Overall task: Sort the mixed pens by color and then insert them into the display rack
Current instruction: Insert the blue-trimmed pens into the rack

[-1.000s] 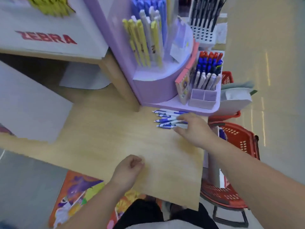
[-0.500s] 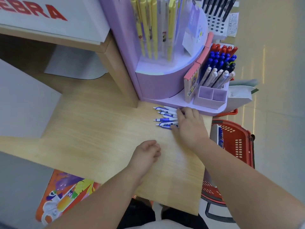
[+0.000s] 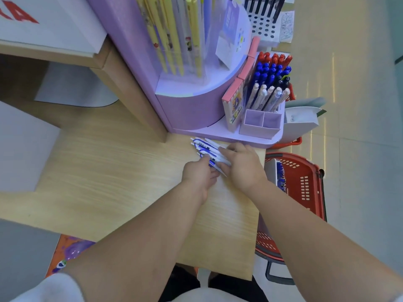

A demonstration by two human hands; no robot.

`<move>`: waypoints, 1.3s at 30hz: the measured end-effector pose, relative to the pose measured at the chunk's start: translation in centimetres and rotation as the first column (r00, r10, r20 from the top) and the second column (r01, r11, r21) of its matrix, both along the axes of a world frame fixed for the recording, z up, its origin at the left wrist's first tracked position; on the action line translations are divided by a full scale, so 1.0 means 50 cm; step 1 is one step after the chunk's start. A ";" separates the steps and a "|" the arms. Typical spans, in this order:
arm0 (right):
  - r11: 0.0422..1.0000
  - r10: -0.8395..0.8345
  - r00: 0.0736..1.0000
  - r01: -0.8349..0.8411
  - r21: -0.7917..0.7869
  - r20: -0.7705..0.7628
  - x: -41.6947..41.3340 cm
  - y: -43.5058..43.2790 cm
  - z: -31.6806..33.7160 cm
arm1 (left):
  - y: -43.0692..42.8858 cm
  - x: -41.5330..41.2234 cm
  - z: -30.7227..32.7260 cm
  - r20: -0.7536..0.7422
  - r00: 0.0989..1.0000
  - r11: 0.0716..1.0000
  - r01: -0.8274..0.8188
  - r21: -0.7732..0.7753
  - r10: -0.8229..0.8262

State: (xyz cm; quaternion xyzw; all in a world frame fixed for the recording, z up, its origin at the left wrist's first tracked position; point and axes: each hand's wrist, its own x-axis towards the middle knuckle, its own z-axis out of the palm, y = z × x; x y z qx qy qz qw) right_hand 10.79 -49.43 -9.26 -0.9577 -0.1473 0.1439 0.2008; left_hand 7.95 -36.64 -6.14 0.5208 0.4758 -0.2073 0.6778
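Note:
Several white pens with blue print [image 3: 204, 147] lie bunched on the wooden table [image 3: 122, 171], right in front of the lilac display rack [image 3: 196, 110]. My right hand [image 3: 242, 165] grips the right ends of the bunch, fingers curled over them. My left hand [image 3: 199, 174] has come in from the left, and its fingertips pinch the near pens of the same bunch. The rack's side compartment holds red, blue, dark and white pens [image 3: 270, 81] standing upright, with two small lilac boxes [image 3: 261, 124] in front.
A red shopping basket [image 3: 303, 186] stands on the floor right of the table, with blue pens inside. Yellow pens [image 3: 172, 33] hang in the rack's curved front. A white signboard [image 3: 50, 25] lies on a shelf at the upper left. A white holder with dark pens [image 3: 263, 16] stands behind.
My left hand moved up and right from the table's middle to the pen bunch and took hold of it. My right hand curled tighter over the pens, which now lie angled.

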 end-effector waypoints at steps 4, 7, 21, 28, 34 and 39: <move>0.991 -0.070 0.994 0.078 0.107 -0.083 -0.008 0.003 0.003 | -0.009 0.003 0.001 -0.026 0.999 0.999 0.034 0.031 -0.034; 0.970 -0.132 0.978 0.161 0.181 -0.159 -0.028 0.016 0.003 | -0.018 0.006 -0.004 -0.031 0.999 0.996 0.031 0.079 -0.028; 0.835 -0.196 0.914 0.346 0.427 -0.356 -0.096 0.020 0.028 | -0.021 0.009 0.009 -0.032 0.994 0.994 0.107 0.016 -0.107; 0.802 -0.154 0.918 0.332 0.497 -0.365 -0.125 0.028 0.039 | -0.005 -0.007 0.020 -0.050 0.991 0.992 0.126 0.029 -0.124; 0.785 -0.153 0.898 0.364 0.502 -0.412 -0.144 0.034 0.048 | 0.012 -0.030 0.031 -0.013 0.985 0.984 0.174 0.043 -0.174; 0.671 -0.146 0.827 0.487 0.560 -0.543 -0.154 0.032 0.055 | 0.051 -0.057 0.017 0.067 0.979 0.979 0.198 -0.055 -0.194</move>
